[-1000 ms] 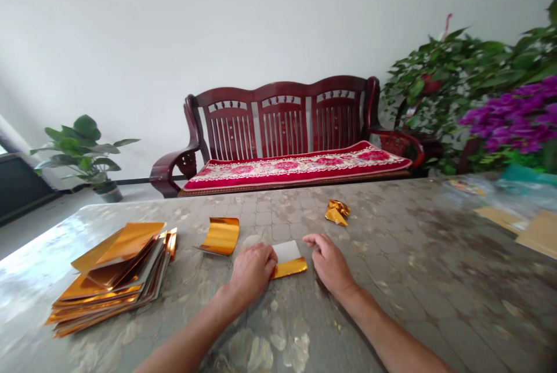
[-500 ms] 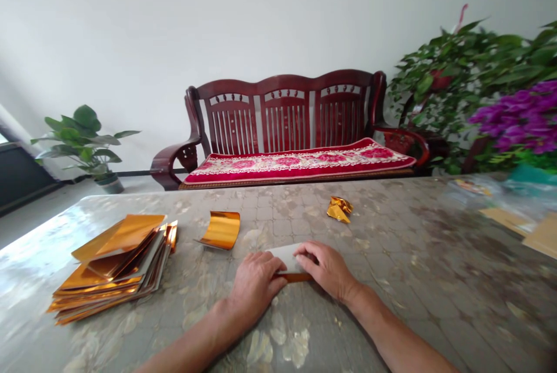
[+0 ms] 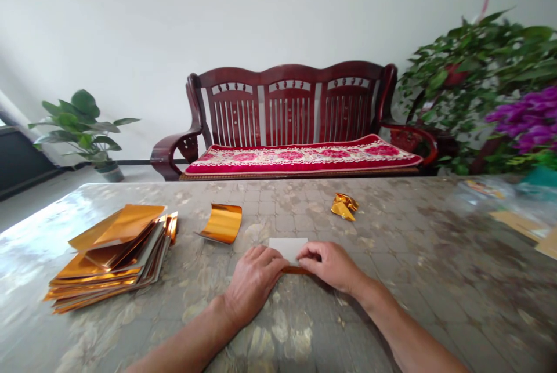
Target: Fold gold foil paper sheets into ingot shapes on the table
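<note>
Foil sheet [image 3: 286, 246] is located at lower center of frame, white side up. Its gold band, broad one second earlier, is now seen as a narrow near edge. Right hand [image 3: 333, 265], previously clear of the sheet, and left hand [image 3: 253, 279] are both clamped on that edge.

Honestly, no readable text anywhere here, not one letter or number I could swear to. Closest thing is the clear plastic [image 3: 467, 193] out at about 3 o'clock from the middle of the view: there's a small yellow and reddish patch [image 3: 485, 189] on or inside it that might be print, but it's way too blurry and small to make out, so I can't even tell if it's lettering or just a picture.
</note>
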A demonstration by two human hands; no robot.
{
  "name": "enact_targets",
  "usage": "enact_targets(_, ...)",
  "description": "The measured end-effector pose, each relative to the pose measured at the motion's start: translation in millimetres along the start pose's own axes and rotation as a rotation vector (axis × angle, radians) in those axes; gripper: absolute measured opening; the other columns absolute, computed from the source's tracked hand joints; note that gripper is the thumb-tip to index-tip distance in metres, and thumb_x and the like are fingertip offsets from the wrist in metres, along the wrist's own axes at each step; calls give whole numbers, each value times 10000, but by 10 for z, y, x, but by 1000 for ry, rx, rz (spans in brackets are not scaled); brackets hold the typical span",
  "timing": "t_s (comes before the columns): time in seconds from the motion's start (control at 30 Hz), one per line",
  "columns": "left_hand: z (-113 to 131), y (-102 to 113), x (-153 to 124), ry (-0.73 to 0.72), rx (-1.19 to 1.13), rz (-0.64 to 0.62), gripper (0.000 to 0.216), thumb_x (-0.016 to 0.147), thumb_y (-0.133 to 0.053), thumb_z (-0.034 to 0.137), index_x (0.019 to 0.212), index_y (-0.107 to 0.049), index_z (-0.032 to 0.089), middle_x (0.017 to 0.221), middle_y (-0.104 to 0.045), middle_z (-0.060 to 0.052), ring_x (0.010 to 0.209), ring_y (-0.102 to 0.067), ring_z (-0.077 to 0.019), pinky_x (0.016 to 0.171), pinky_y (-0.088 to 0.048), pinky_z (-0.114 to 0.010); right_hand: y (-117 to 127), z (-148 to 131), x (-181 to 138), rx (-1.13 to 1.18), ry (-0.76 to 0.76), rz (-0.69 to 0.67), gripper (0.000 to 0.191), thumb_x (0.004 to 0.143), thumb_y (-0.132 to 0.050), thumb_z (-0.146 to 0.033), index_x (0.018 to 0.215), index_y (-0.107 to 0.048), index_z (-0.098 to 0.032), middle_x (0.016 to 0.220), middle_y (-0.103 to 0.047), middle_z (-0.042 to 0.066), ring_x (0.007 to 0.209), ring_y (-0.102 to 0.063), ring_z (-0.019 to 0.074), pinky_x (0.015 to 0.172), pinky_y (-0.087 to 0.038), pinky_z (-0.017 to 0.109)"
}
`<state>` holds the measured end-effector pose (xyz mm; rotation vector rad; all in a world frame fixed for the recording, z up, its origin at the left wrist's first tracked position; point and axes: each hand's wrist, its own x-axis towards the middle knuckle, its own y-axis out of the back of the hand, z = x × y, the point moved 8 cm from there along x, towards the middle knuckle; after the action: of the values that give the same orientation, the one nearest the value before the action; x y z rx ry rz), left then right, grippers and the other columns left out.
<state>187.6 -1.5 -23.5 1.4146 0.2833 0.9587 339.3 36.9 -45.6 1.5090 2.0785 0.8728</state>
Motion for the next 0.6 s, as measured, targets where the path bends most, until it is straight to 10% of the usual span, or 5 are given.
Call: enact_targets(0.6, 8, -75, 2, -45, 9, -69, 238, 1007, -402, 191, 889, -609, 203, 824, -638, -10, 796, -552, -175, 727, -388, -312, -16, 64, 29, -100, -107, -19, 139, 694, -624, -218, 782, -732, -229, 696, -721, -24, 629, -623, 143, 539, -330, 223)
